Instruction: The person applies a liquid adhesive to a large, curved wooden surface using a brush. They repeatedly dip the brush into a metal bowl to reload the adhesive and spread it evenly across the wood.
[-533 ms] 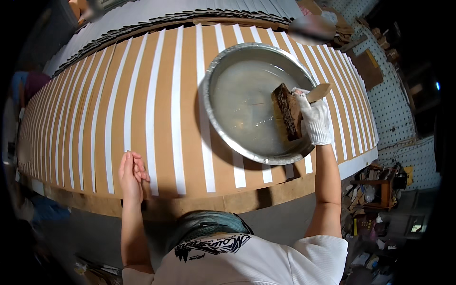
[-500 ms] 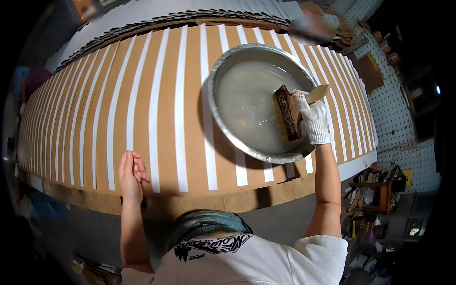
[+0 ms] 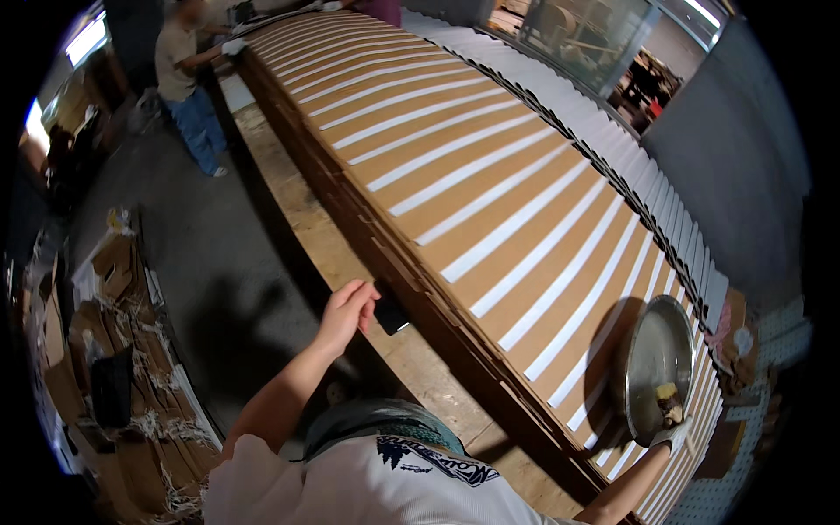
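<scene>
Brush (image 3: 669, 402) at lower right of frame, working end inside round metal basin (image 3: 630, 372), above or in greyish liquid (image 3: 652, 359), contact hard to tell. Apparently clamped in white-gloved right hand (image 3: 672, 436) by near rim; finger detail too small to read. Bare left hand (image 3: 350, 308) near centre of frame, fingers loosely bent, nothing visible in grasp, well apart from right. For good handling, probably best to grip firmly, wet evenly, press excess off against inner wall, then pause over basin for drips before any lift, to spare striped brown-and-white sheets (image 3: 490, 201) underneath. Better not to lean on rim: likely risk of tipping or sliding on overlapped layers. Around: dark flat object (image 3: 390, 317) just beside left fingertips, on wooden plank (image 3: 319, 249) along near edge of sheets; worth watching for knocks and splashes. Co-worker (image 3: 178, 74) at upper left, gloved, by far end of sheets; purple-clad person (image 3: 382, 10) partly cut off at top. Pale ridged stack (image 3: 560, 101) along far side, upper right, possibly limiting reach that way. Cardboard scraps (image 3: 118, 280) heaped on left, clear of both hands but awkward for footing.
</scene>
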### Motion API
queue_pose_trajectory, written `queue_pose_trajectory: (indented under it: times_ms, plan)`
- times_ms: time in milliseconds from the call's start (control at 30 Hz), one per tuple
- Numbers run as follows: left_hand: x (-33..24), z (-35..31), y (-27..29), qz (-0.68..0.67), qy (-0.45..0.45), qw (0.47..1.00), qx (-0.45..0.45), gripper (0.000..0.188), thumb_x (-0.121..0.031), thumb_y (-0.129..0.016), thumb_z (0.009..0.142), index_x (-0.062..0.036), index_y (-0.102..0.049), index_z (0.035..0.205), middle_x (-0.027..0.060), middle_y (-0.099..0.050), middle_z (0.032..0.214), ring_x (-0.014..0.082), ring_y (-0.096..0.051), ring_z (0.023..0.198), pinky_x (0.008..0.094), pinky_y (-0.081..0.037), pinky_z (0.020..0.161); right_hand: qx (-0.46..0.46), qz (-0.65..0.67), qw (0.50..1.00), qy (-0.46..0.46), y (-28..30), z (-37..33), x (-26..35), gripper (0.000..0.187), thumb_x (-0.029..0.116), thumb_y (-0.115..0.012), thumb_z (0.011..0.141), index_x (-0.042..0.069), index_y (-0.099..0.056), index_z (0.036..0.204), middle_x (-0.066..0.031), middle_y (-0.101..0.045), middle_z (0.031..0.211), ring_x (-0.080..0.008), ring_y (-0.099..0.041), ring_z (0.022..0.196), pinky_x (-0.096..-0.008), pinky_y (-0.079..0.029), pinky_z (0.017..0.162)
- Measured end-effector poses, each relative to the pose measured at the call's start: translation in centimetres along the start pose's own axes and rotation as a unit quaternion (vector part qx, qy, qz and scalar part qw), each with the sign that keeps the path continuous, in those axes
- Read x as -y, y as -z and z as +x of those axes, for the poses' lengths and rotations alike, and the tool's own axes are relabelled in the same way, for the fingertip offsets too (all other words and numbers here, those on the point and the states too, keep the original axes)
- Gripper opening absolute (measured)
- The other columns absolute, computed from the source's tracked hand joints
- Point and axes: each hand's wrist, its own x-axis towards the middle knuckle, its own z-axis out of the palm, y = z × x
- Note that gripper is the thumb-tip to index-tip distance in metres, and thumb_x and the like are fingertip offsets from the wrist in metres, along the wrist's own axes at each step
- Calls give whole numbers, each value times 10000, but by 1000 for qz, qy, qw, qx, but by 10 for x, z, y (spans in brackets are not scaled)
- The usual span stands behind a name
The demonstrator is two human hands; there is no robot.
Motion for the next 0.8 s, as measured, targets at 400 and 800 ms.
queue_pose_trajectory:
  times_ms: [400,800]
  plan:
    - [6,-132,290,-26,-32,968,-247,227,-249,-567,1021,-60,-670,949,-12,-561,718,54,-516,597,215,-462,534,169,184,965,76,-262,-142,-5,469,382,-371,1059,-30,-586,1122,-157,-692,1065,-241,-647,906,-341,-552,853]
    - [-55,-50,372,83,-138,972,-172,193,-133,-609,1014,13,-679,1118,56,-671,1022,118,-658,912,250,-522,811,384,199,900,-51,-711,-416,-89,298,287,-487,1055,11,-582,1116,-134,-667,1085,-252,-677,959,-347,-602,751]
